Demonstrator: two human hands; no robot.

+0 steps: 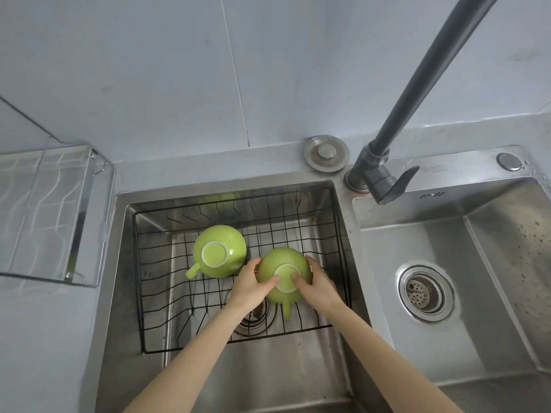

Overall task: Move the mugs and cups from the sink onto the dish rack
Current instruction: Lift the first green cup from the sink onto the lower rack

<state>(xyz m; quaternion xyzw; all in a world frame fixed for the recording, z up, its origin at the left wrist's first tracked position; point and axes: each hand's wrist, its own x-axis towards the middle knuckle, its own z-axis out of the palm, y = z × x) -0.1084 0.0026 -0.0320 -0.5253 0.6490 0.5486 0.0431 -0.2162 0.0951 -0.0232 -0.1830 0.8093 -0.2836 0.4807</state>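
Note:
A black wire dish rack [340, 234] sits inside the left sink basin [125, 263]. One green mug [219, 248] rests upside down on the rack, its handle pointing to the lower left. A second green mug [283, 260] is also upside down, just to the right of the first, handle pointing toward me. My left hand [253, 284] grips its left side and my right hand [316, 283] grips its right side, thumbs on the pale base ring. Whether this mug touches the rack wires I cannot tell.
A dark grey faucet [384, 174] rises between the basins. The right basin [477, 323] holds only its drain strainer [425, 292]. A metal sink plug [326, 153] lies on the counter behind. A clear wall shelf [53, 216] hangs at the left.

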